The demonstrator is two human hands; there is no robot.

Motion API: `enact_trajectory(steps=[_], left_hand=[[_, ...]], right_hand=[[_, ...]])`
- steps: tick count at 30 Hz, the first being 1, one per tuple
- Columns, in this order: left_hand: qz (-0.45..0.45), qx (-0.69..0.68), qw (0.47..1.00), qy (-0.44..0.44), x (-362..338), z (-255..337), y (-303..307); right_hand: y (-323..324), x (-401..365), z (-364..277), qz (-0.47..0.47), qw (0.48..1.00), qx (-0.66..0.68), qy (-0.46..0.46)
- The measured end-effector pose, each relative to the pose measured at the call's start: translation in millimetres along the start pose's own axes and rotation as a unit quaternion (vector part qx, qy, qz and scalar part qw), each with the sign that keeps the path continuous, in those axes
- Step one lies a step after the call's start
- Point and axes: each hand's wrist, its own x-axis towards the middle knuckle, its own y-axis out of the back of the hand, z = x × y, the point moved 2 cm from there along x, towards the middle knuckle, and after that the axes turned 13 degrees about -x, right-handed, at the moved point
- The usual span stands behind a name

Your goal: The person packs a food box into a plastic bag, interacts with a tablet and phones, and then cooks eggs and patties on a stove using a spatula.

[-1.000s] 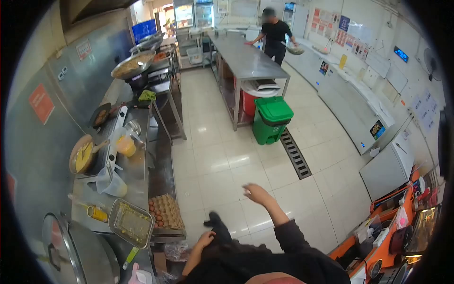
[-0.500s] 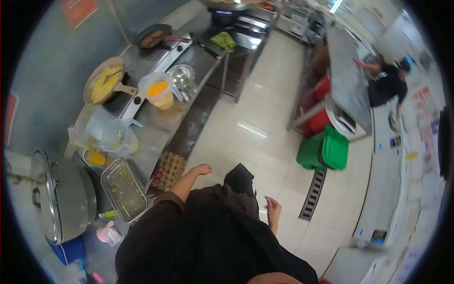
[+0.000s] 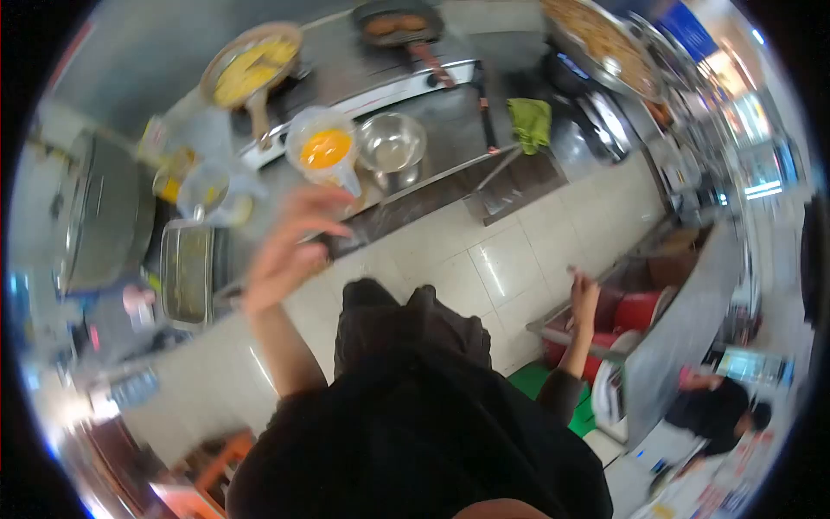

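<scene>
My left hand (image 3: 298, 246), blurred by motion, is raised with its fingers spread, holding nothing. It is just in front of a clear plastic jug (image 3: 303, 131) with bright orange-yellow egg in it; I see no contact. A steel bowl (image 3: 393, 143) stands beside the jug. Behind them a pan (image 3: 251, 65) with yellow food and a utensil sits on the stove, and a dark frying pan (image 3: 398, 24) holds brown patties. Out to the right, my right hand (image 3: 584, 294) is over the floor, fingers loosely bent and apart, nothing in it.
A green cloth (image 3: 529, 123) hangs at the counter edge near a large wok (image 3: 605, 52) of food. At left are a steel tray (image 3: 186, 272), another jug (image 3: 205, 192) and a big pot (image 3: 112, 208). Red bins (image 3: 635, 309) sit under a steel table (image 3: 666, 324); a person (image 3: 713, 411) works beyond.
The view has turned toward the stove, so the counter now runs across the top. My left hand has risen and reached out toward the jug, its fingers spreading. My right hand has swung outward.
</scene>
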Motion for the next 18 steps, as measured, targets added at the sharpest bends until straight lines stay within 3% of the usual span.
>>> enact_trajectory(steps=[1,3,5,7,10,12,13,15,16,18], left_hand=[[0.058,0.077,0.986,-0.137,2.4,56.5,9.3],[0.077,0.205,0.898,-0.382,-2.7,154.5,10.0],[0.043,0.306,0.811,-0.496,-3.3,215.8,-7.3],[0.030,0.382,0.770,-0.511,-2.4,245.2,-24.0],[0.038,0.459,0.743,-0.485,0.1,268.9,-39.8],[0.051,0.493,0.732,-0.468,-1.8,271.7,-39.0],[0.061,0.503,0.729,-0.460,-2.6,271.3,-33.5],[0.076,0.522,0.718,-0.454,-4.3,268.5,-24.9],[0.081,0.528,0.715,-0.450,-3.9,264.3,-16.9],[0.092,0.543,0.707,-0.444,-3.5,262.8,-3.9]], right_hand=[[11.9,46.8,-31.3,-0.034,0.998,0.038,0.024],[35.1,117.1,-121.2,-0.087,0.989,0.045,0.110],[35.5,162.4,-213.4,-0.046,0.959,0.082,0.268],[39.5,182.8,-313.7,-0.005,0.890,0.101,0.445],[17.0,182.6,-437.3,-0.026,0.852,0.142,0.503],[-3.9,172.5,-507.9,0.017,0.813,0.139,0.566],[-23.7,169.7,-534.0,0.012,0.806,0.138,0.576],[-67.6,171.7,-583.3,0.108,0.809,0.110,0.567],[-86.5,174.0,-596.3,0.109,0.803,0.114,0.575],[-113.9,171.1,-627.0,0.047,0.837,0.018,0.544]])
